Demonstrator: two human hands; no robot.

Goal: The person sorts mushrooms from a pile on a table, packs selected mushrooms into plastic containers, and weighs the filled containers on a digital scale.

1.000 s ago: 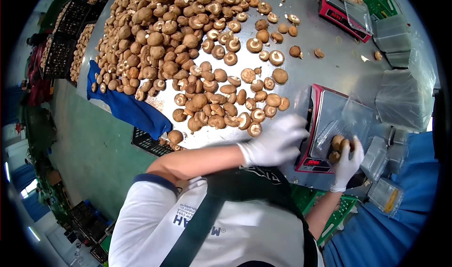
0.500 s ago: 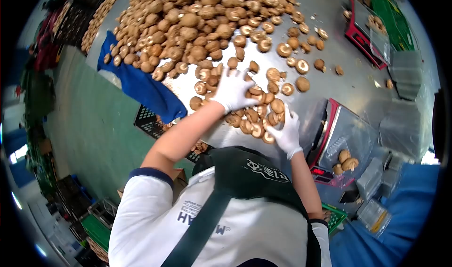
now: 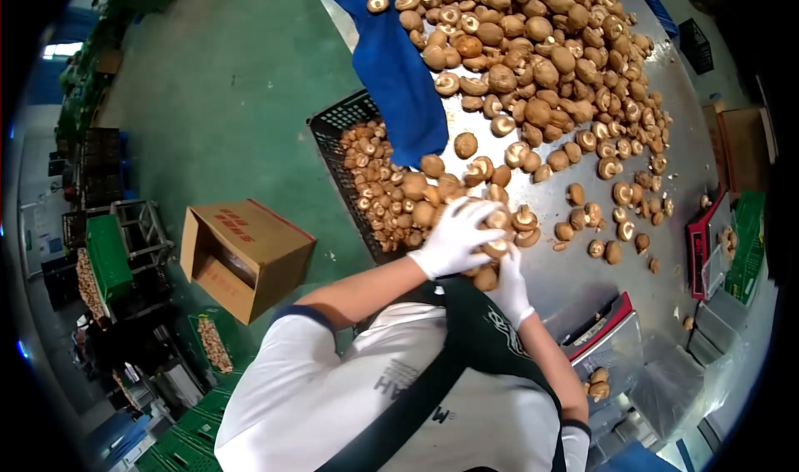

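Brown shiitake mushrooms (image 3: pixel 497 248) are bunched between my two white-gloved hands at the near edge of the metal table (image 3: pixel 541 276). My left hand (image 3: pixel 460 237) curls over the bunch from the left, its fingers bent round the caps. From the right, my right hand (image 3: pixel 511 289) presses against the same mushrooms; part of its fingers is hidden behind them. Just left of my left hand, a black crate (image 3: pixel 339 168) full of small mushrooms sits below the table edge, with more mushrooms (image 3: pixel 423 191) at its table side.
A big heap of mushrooms (image 3: pixel 541 56) covers the far table, with loose ones (image 3: pixel 613 251) to the right. A blue cloth (image 3: pixel 405 81) hangs over the left edge. Red scales (image 3: pixel 603 326) stand at right. An open cardboard box (image 3: pixel 258 251) is on the green floor.
The view has swung left, bringing the crate and cardboard box into sight. My hands, spread over the mushrooms before, have come together round a bunch and moved toward the crate side.
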